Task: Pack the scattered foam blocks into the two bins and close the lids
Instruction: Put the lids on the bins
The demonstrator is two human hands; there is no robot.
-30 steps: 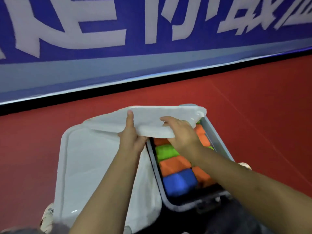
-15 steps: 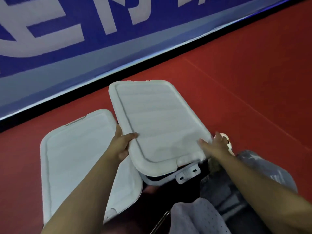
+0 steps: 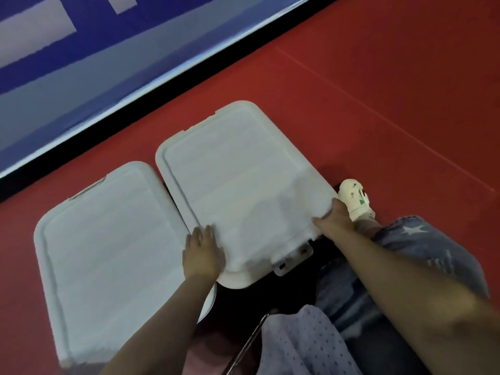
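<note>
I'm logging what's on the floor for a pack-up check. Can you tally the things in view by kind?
White bin lids: 2, left lid and right lid
Lid latches: 1
Hands on the right lid: 2, left hand and right hand
White shoes: 1
Foam blocks in view: 0
Total: 6

Both hands reach forward: the left hand (image 3: 203,251) flat, fingers straight, the right hand (image 3: 334,219) curled.
</note>
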